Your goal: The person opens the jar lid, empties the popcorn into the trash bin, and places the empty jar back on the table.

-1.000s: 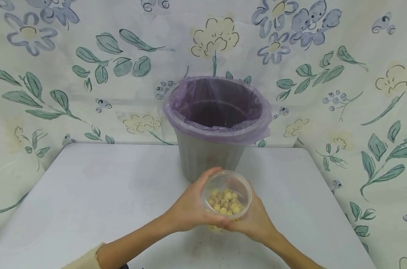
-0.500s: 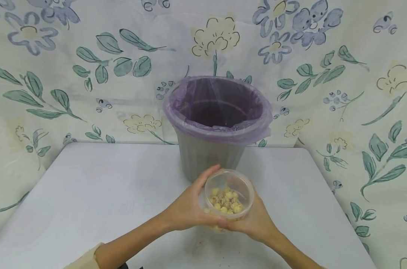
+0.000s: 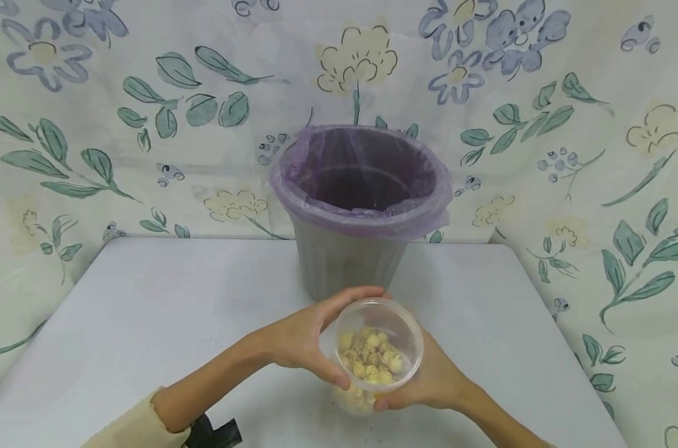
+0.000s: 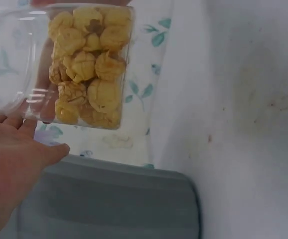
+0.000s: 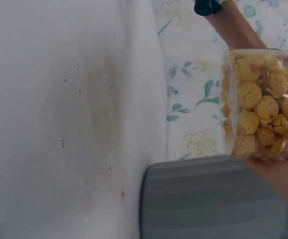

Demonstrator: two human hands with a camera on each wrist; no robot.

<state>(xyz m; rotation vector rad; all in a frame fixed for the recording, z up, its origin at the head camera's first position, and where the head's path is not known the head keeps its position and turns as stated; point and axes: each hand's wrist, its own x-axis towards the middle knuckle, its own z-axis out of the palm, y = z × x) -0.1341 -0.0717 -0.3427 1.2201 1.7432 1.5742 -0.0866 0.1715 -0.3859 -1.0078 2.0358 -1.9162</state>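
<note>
A clear plastic jar (image 3: 377, 314) tilts a little in front of me, its round top facing up toward the head view. Yellow, round pieces that look like popcorn (image 4: 86, 64) fill its lower part. My left hand (image 3: 300, 339) holds the jar near the rim, thumb at the near side and fingers reaching round the far side, with a gap at the base of the thumb. From the other side my right hand (image 3: 431, 376) grips the jar lower down. In the right wrist view, part of the right hand (image 5: 283, 174) shows against the jar's side.
A grey bin (image 3: 347, 261) stands just beyond the jar, lined with a purple bag (image 3: 367, 225) folded over its rim. The white table (image 3: 193, 311) has small dark specks near its front. Floral cloth (image 3: 148, 143) hangs behind. A black strap (image 3: 213, 432) lies below the left sleeve.
The jar has shifted slightly nearer to me. My left hand has turned about the rim, its palm drawing off to the left, and more of the jar's lower part shows.
</note>
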